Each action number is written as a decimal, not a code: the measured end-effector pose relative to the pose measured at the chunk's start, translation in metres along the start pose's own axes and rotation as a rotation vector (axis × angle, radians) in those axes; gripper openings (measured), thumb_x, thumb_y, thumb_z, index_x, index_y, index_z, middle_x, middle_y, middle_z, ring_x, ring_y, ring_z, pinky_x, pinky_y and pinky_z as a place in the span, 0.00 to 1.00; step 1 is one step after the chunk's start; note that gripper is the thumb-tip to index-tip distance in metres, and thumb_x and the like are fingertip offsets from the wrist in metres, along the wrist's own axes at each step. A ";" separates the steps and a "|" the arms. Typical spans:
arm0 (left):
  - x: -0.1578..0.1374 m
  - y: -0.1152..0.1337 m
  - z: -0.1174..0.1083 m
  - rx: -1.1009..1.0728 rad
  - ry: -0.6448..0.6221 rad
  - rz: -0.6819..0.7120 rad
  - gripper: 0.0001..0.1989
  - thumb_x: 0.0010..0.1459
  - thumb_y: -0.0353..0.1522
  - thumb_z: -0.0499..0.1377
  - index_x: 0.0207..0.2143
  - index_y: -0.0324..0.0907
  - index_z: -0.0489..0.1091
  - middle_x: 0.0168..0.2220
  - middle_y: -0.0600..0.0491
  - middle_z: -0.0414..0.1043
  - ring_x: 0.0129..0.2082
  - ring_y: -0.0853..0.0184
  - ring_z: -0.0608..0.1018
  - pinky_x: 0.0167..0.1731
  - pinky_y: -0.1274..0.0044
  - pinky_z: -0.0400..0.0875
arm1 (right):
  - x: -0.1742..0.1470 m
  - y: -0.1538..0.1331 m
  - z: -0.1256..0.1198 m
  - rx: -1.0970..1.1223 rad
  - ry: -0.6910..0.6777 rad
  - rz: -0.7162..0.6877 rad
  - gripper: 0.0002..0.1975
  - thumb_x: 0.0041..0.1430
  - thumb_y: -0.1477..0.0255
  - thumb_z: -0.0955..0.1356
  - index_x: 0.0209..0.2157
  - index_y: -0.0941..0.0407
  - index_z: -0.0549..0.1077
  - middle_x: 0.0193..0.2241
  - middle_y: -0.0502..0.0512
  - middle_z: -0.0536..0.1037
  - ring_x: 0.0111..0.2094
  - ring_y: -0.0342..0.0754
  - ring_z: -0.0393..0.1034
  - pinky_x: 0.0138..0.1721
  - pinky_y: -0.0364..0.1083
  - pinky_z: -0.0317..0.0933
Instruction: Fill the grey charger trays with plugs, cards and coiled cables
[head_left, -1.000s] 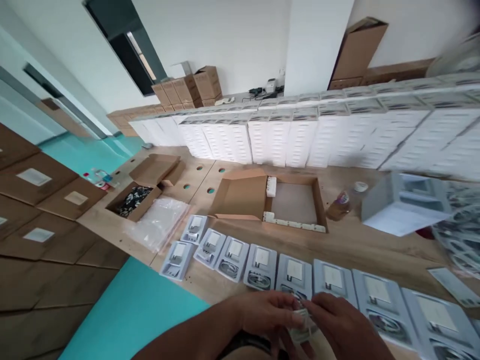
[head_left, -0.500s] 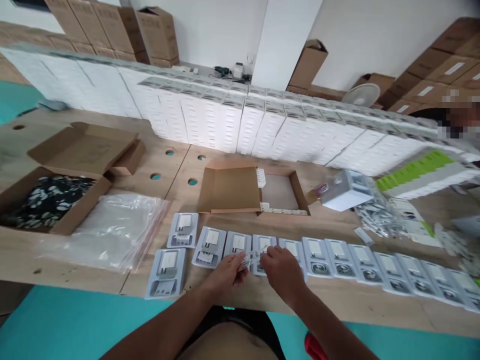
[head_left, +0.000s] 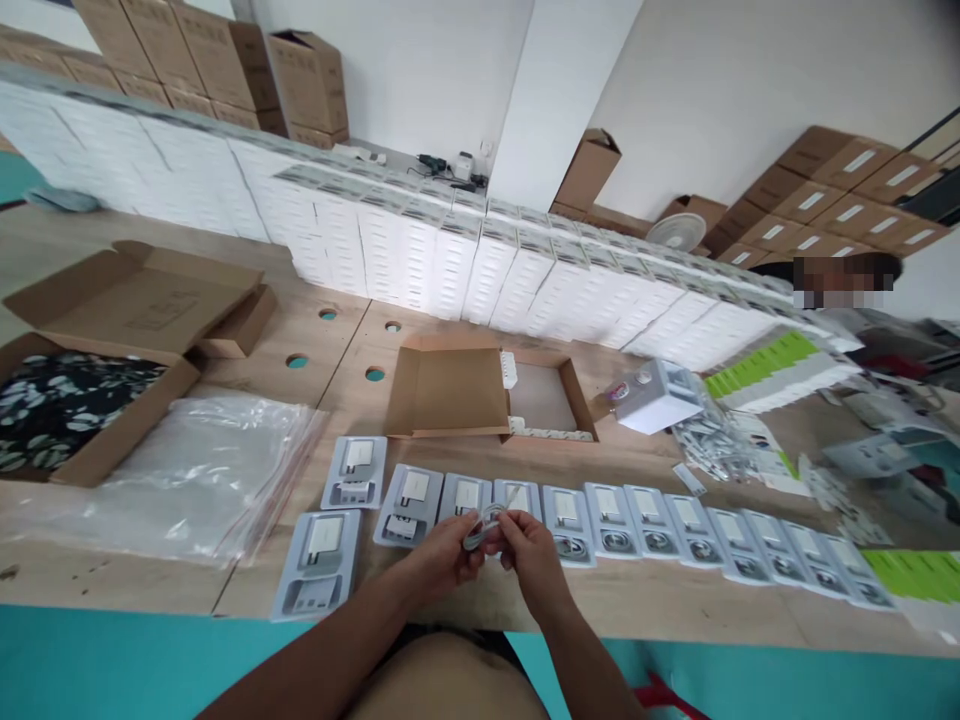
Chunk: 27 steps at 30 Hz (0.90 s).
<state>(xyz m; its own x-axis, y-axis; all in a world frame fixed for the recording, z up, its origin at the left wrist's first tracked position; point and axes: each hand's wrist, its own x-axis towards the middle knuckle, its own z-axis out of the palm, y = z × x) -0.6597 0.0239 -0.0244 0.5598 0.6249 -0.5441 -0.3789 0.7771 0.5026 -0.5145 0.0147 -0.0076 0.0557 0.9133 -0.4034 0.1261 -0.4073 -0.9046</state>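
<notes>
Between my two hands is a pale cable (head_left: 480, 532), wound into a small loop. My left hand (head_left: 448, 556) is closed round the loop's left side. From the right, my right hand (head_left: 527, 550) pinches the same cable with thumb and fingers. Both hands are over the front row of grey plastic trays. Just behind them, one tray (head_left: 517, 495) with a white charger block is partly covered by the hands. To the right, a tray (head_left: 568, 525) holds a charger and a coiled cable. At the left, a tray (head_left: 316, 565) has a charger in its upper hollow.
An open brown carton (head_left: 450, 390) lies behind the trays. Clear plastic bags (head_left: 202, 470) and a carton of dark parts (head_left: 79, 400) are at left. Stacked white boxes (head_left: 420, 250) line the back. A heap of packed cables (head_left: 716, 440) lies right; a person (head_left: 847, 280) is beyond.
My right hand has turned and come lower, closer to my left hand. The cable now shows as a tidy loop between them. The view has swung a little to the right.
</notes>
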 end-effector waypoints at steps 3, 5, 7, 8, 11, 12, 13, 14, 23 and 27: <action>-0.001 -0.002 -0.002 -0.005 0.020 0.045 0.22 0.51 0.50 0.60 0.35 0.39 0.64 0.26 0.58 0.64 0.19 0.78 0.62 0.19 0.83 0.47 | -0.003 -0.003 -0.004 -0.362 0.145 -0.246 0.13 0.58 0.62 0.65 0.35 0.58 0.73 0.30 0.57 0.76 0.31 0.51 0.71 0.34 0.49 0.64; -0.001 -0.003 -0.006 0.035 0.043 0.113 0.21 0.52 0.47 0.61 0.37 0.40 0.64 0.25 0.59 0.63 0.20 0.77 0.62 0.20 0.82 0.49 | -0.002 -0.010 -0.012 -0.628 0.256 -0.472 0.13 0.55 0.68 0.67 0.42 0.57 0.73 0.40 0.61 0.74 0.43 0.55 0.69 0.46 0.55 0.63; -0.004 0.000 -0.010 0.185 0.060 0.223 0.20 0.54 0.44 0.61 0.43 0.40 0.65 0.25 0.60 0.62 0.22 0.76 0.63 0.22 0.81 0.54 | 0.002 -0.020 -0.023 -0.788 0.247 -0.650 0.19 0.53 0.74 0.66 0.48 0.56 0.71 0.51 0.63 0.69 0.54 0.59 0.61 0.55 0.59 0.56; -0.007 0.003 -0.011 0.291 0.066 0.286 0.20 0.55 0.42 0.60 0.45 0.40 0.65 0.25 0.60 0.63 0.23 0.75 0.64 0.24 0.80 0.56 | 0.004 -0.025 -0.029 -0.829 0.202 -0.703 0.21 0.53 0.76 0.65 0.50 0.55 0.70 0.56 0.62 0.66 0.57 0.59 0.57 0.58 0.60 0.53; -0.014 0.013 -0.010 0.564 0.060 0.432 0.18 0.58 0.37 0.57 0.50 0.42 0.63 0.31 0.57 0.66 0.29 0.72 0.67 0.32 0.78 0.63 | 0.011 -0.039 -0.041 -0.863 -0.002 -0.671 0.17 0.59 0.75 0.62 0.50 0.52 0.72 0.55 0.58 0.69 0.57 0.55 0.60 0.57 0.57 0.55; -0.015 0.016 -0.008 0.609 0.059 0.463 0.17 0.58 0.35 0.57 0.50 0.43 0.63 0.34 0.56 0.66 0.31 0.72 0.68 0.35 0.77 0.64 | 0.012 -0.042 -0.042 -0.849 -0.070 -0.610 0.15 0.62 0.73 0.62 0.48 0.52 0.73 0.50 0.57 0.74 0.52 0.54 0.66 0.53 0.54 0.59; -0.015 0.019 -0.006 0.632 0.064 0.484 0.17 0.58 0.34 0.56 0.50 0.43 0.63 0.36 0.55 0.67 0.33 0.71 0.69 0.37 0.76 0.65 | 0.014 -0.044 -0.043 -0.827 -0.123 -0.548 0.13 0.64 0.71 0.61 0.45 0.52 0.75 0.44 0.55 0.77 0.46 0.52 0.70 0.49 0.52 0.62; -0.015 0.021 -0.003 0.634 0.082 0.492 0.17 0.58 0.34 0.55 0.51 0.44 0.63 0.36 0.55 0.67 0.33 0.71 0.69 0.37 0.76 0.65 | 0.015 -0.045 -0.043 -0.801 -0.155 -0.502 0.12 0.64 0.69 0.62 0.43 0.52 0.76 0.38 0.54 0.79 0.41 0.50 0.72 0.44 0.49 0.64; -0.002 0.031 0.001 0.553 -0.057 0.162 0.13 0.56 0.41 0.56 0.37 0.41 0.62 0.34 0.54 0.72 0.22 0.72 0.74 0.18 0.81 0.60 | 0.022 -0.030 -0.045 -0.921 -0.084 -0.602 0.12 0.65 0.71 0.62 0.42 0.53 0.76 0.35 0.55 0.78 0.38 0.49 0.71 0.42 0.46 0.62; 0.004 0.033 0.005 0.634 -0.022 0.177 0.16 0.59 0.45 0.51 0.37 0.41 0.63 0.28 0.56 0.71 0.17 0.73 0.70 0.16 0.80 0.58 | 0.024 -0.037 -0.047 -1.077 -0.037 -0.657 0.12 0.66 0.71 0.62 0.42 0.51 0.76 0.35 0.54 0.77 0.38 0.48 0.70 0.42 0.45 0.59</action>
<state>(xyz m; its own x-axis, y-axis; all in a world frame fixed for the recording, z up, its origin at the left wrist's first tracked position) -0.6661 0.0511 -0.0066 0.5466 0.7325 -0.4059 0.0365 0.4633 0.8854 -0.4715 0.0517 0.0223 -0.3491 0.9352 0.0600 0.8615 0.3454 -0.3721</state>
